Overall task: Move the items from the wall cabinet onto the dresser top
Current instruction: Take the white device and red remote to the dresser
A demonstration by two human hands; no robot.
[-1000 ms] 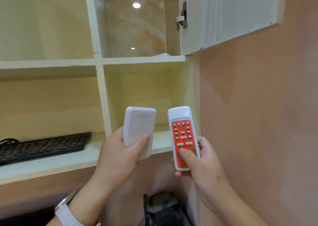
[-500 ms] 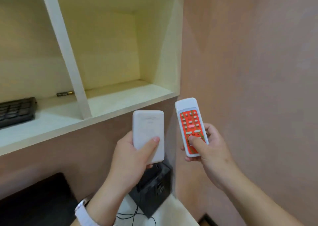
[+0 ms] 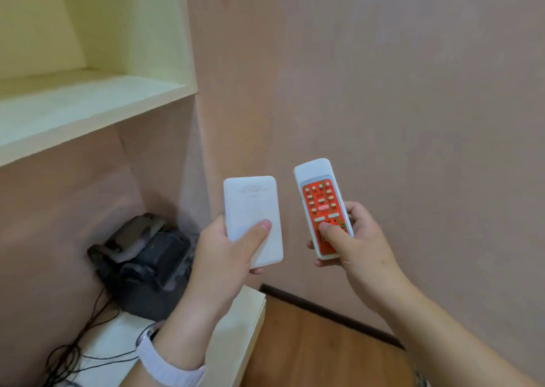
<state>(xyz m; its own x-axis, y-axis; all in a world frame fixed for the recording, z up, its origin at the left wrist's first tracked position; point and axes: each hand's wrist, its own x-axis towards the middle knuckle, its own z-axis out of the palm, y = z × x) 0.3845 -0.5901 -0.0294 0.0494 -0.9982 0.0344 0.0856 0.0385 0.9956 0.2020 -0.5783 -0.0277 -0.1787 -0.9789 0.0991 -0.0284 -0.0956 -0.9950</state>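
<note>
My left hand [image 3: 224,257] grips a flat white power bank [image 3: 250,209], thumb across its face, held upright in mid-air. Beside it my right hand [image 3: 356,245] holds a white remote control with a red button panel [image 3: 321,206], thumb on the lower buttons. Both are held below the wall cabinet's pale shelf [image 3: 88,106] at the upper left and above the white dresser top [image 3: 236,336], whose right end shows under my left wrist.
A black device [image 3: 144,265] with trailing black cables [image 3: 73,348] stands on the dresser against the pink wall [image 3: 383,77]. Wooden floor [image 3: 318,348] lies right of the dresser's edge. A white watch [image 3: 165,360] is on my left wrist.
The view has swung down and right: the cabinet shelves and keyboard slid out at the upper left, the dresser top and floor came in. Both hands lowered, still holding their items.
</note>
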